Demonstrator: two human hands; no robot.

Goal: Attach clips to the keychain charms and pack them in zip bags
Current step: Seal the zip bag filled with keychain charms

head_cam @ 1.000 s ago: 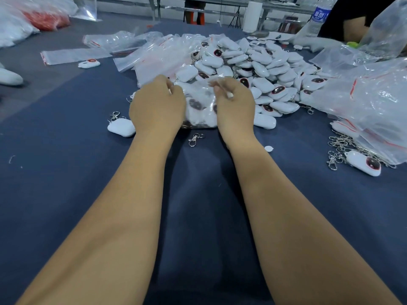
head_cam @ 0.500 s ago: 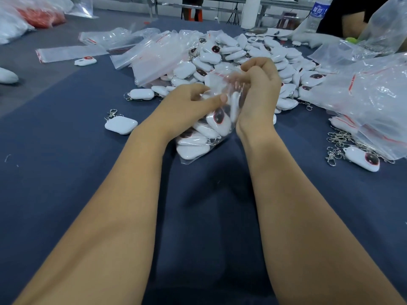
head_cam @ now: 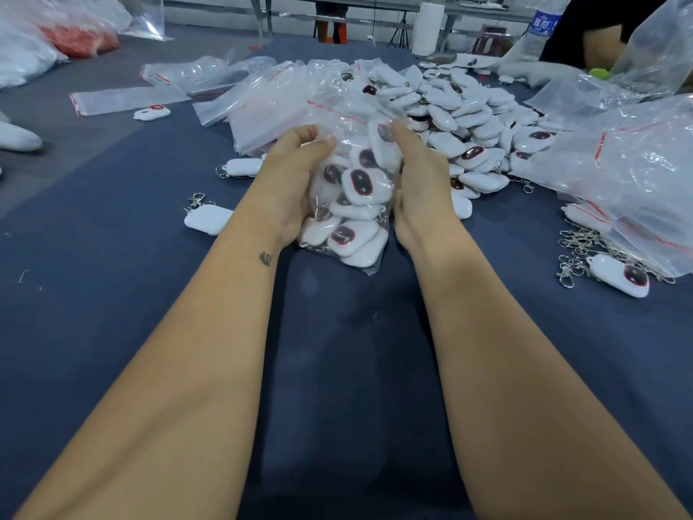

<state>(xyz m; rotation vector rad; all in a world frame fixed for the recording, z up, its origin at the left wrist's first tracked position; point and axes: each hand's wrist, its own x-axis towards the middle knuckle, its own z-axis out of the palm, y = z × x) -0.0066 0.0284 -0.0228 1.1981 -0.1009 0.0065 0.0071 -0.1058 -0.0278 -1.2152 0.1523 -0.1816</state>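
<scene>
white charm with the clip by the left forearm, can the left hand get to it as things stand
Probably not yet: the left hand grips the filled zip bag together with the right hand. The white charm lies uncovered on the blue cloth beside the forearm, so once freed, likely yes.

- A water bottle at the upper right of the frame carried a blue label with white characters, too blurred to read.
- No other text was legible.

Likely a packing workshop, charm heap, stacked zip bags, cloth-covered worktable
</scene>
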